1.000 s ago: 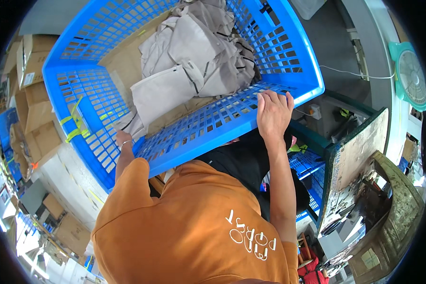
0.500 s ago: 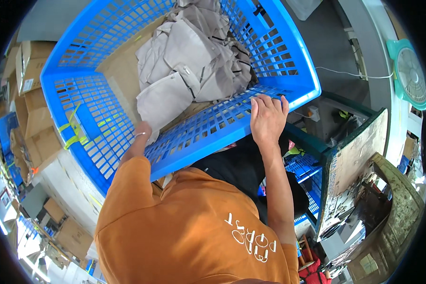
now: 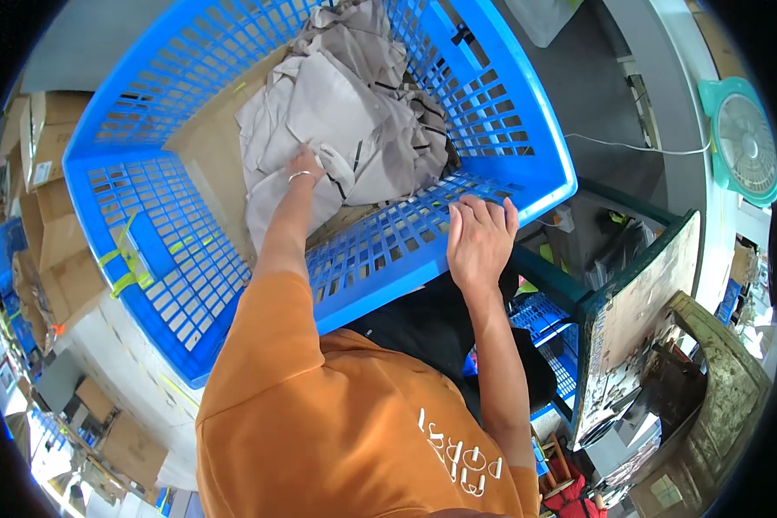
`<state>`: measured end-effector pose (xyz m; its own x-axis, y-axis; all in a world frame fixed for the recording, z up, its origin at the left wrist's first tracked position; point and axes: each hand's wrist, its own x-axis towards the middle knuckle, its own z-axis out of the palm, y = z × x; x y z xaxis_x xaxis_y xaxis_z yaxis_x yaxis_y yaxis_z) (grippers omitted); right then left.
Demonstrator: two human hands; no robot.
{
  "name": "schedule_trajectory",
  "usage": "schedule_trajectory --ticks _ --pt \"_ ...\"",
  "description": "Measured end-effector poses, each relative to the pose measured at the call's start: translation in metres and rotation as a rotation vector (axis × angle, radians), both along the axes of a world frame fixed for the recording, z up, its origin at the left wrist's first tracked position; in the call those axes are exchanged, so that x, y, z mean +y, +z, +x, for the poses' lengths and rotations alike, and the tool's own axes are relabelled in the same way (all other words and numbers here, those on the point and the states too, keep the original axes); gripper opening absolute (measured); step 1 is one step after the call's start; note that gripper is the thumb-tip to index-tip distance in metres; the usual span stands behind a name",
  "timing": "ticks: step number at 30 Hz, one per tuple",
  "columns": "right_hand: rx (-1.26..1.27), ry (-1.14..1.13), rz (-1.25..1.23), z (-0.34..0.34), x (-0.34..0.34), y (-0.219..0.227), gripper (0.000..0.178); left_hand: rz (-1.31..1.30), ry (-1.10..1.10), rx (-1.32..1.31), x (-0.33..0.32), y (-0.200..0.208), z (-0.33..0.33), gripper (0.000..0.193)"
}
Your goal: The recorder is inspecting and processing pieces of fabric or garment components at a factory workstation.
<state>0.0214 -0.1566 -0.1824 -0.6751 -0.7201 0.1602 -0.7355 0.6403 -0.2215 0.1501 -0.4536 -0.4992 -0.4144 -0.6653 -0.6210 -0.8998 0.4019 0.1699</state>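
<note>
In front of me a large blue plastic basket (image 3: 518, 164) with slotted walls holds a heap of light grey cloth pieces (image 3: 332, 91), some with dark strips. My left hand (image 3: 306, 162), a thin bracelet at its wrist, reaches over the near wall into the basket. Its fingers are closed on a pale folded edge of the grey cloth; their tips are partly hidden. On the near rim, toward the right, rests my right hand (image 3: 479, 242), fingers bent over the edge.
Brown cardboard lines the basket floor (image 3: 203, 138). Yellow-green ties (image 3: 129, 268) hang on its left wall. Cardboard boxes (image 3: 56, 186) are stacked at the left. At the right are a green fan (image 3: 741, 134) with a white cord and a worn board (image 3: 634, 319) on a dark green frame.
My left hand has moved from the near left corner of the cloth up and right onto the heap. The cloth's near flap now lies differently. My right hand stays on the rim.
</note>
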Motion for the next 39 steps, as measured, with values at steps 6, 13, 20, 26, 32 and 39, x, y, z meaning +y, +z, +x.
schedule_trajectory --ticks 6,13,20,26,32,39 --pt "0.007 0.002 0.003 0.000 0.000 -0.001 0.014 0.164 -0.362 -0.099 0.076 -0.034 0.123 0.034" --pt "0.010 0.016 0.035 0.000 0.001 -0.003 0.016 0.330 -0.445 -0.219 0.106 -0.052 0.166 0.039" --pt "0.009 0.004 0.047 0.000 0.002 -0.004 0.016 -0.171 0.038 0.146 0.078 -0.048 0.109 0.054" --pt "0.016 0.005 0.037 0.000 0.001 -0.004 0.016 -0.004 0.232 0.130 0.048 -0.051 0.067 0.048" --pt "0.042 0.002 0.007 0.000 0.002 -0.005 0.017 -0.020 0.074 0.081 0.058 -0.025 0.078 0.040" --pt "0.070 0.005 -0.036 0.000 0.004 -0.009 0.020 0.060 0.113 -0.049 0.056 -0.021 0.098 0.023"
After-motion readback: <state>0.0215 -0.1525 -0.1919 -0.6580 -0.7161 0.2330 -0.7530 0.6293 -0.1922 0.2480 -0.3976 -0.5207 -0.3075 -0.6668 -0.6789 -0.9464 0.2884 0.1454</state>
